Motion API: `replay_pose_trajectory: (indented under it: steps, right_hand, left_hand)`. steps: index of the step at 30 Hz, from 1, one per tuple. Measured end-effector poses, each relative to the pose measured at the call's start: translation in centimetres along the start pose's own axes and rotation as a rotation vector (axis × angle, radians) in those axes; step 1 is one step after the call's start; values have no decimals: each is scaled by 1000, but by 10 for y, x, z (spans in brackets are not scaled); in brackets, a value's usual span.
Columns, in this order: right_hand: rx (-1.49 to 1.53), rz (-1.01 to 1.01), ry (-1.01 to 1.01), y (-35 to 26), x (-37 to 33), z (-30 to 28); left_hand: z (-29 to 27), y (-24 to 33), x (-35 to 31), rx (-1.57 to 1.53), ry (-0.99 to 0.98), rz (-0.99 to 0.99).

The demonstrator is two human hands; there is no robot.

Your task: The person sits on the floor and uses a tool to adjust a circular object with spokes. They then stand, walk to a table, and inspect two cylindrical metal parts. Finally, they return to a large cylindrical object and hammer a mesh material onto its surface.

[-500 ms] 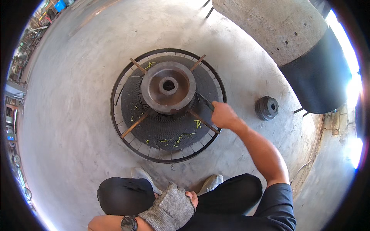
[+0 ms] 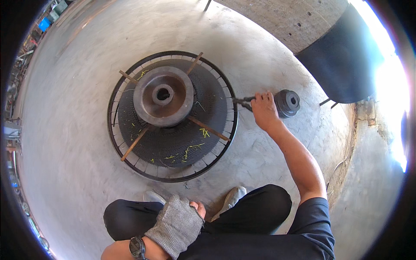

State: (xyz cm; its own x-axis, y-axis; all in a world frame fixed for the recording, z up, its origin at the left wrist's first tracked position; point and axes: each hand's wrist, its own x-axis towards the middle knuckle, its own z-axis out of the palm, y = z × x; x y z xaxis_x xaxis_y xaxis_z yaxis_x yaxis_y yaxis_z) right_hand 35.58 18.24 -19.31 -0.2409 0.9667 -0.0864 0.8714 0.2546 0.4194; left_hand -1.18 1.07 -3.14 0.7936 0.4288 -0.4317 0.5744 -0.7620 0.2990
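Observation:
My right hand is closed around dark pliers, off the right edge of a large round spoked frame. Beside that hand a dark stepped pulley sits on the floor. A ribbed black disc fills the middle of the frame, with a heavy metal wheel lying on top. Brown bars stick out from under the wheel. My left hand, in a grey fingerless knitted glove, rests in my lap with its fingers curled; whatever it may hold is hidden.
Yellow-green string scraps lie on the disc. At the upper right stands a worn board beside a dark curved panel on thin legs. Clutter lines the far left. My shoes are close to the frame's near side.
My right hand has moved right with the pliers, away from the metal wheel to beside the stepped pulley. My left hand stays in my lap. The whole view has shifted slightly.

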Motion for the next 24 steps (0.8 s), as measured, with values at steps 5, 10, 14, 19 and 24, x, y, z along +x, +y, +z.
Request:
replay_pose_trajectory:
  steps: [5,10,14,19,24]
  right_hand:
    - [-46,-47,-6,-5,-21,24]
    - [-213,-73,14,-8,-15,38]
    - [-217,-77,-271,-11,-13,42]
    - [18,27,-346,-15,-38,49]
    - [87,2,-114,-8,-38,11]
  left_hand:
    - [9,0,10,-164,-109,-35]
    - [2,1,12,-80,-43,4]
    - [0,2,14,-66,-30,6]
    - [0,2,16,-61,-16,11]
    - [0,-2,13,-56,-3,14]
